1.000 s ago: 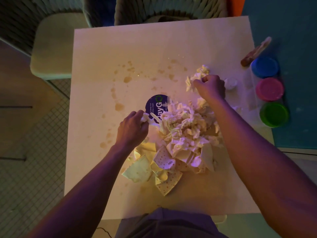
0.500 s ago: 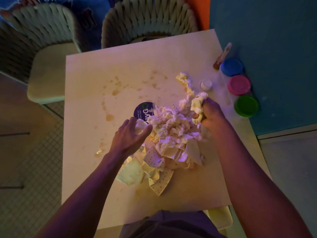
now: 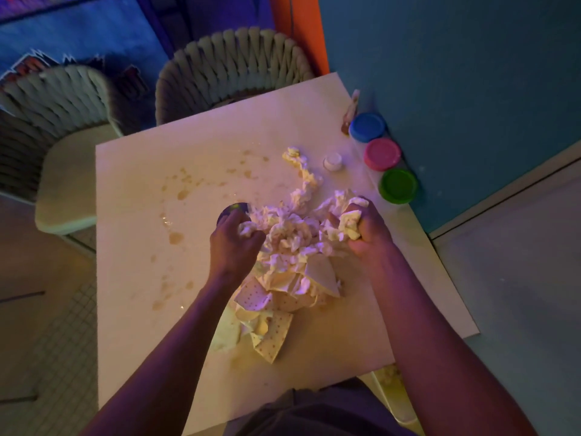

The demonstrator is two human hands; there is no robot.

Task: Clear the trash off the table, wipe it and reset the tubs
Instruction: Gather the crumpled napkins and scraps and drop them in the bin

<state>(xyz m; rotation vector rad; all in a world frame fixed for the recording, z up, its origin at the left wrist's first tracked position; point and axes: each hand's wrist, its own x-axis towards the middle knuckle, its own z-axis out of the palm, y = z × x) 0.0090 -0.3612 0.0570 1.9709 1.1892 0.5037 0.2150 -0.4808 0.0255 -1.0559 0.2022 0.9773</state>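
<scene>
- The left hand (image 3: 234, 239) has its fingers curled into the left edge of the pile of crumpled paper napkins (image 3: 292, 243), gripping a wad of it.
- The right hand (image 3: 361, 229) clenches another wad at the pile's right edge.
- The pile sits near the middle of the white table (image 3: 141, 309); torn dotted paper pieces (image 3: 270, 328) lie at its near side, and a twisted strip of napkin (image 3: 301, 174) trails off at its far side.
- A dark round sticker (image 3: 234, 209) shows just past the left hand; its writing cannot be read.
- Brown spill stains (image 3: 176, 237) dot the tabletop left of the pile.
- Three tubs line the right edge: blue lid (image 3: 367, 126), pink lid (image 3: 382, 153), green lid (image 3: 397, 185); no labels are visible.
- A small white cap (image 3: 333, 161) stands near them.
</scene>
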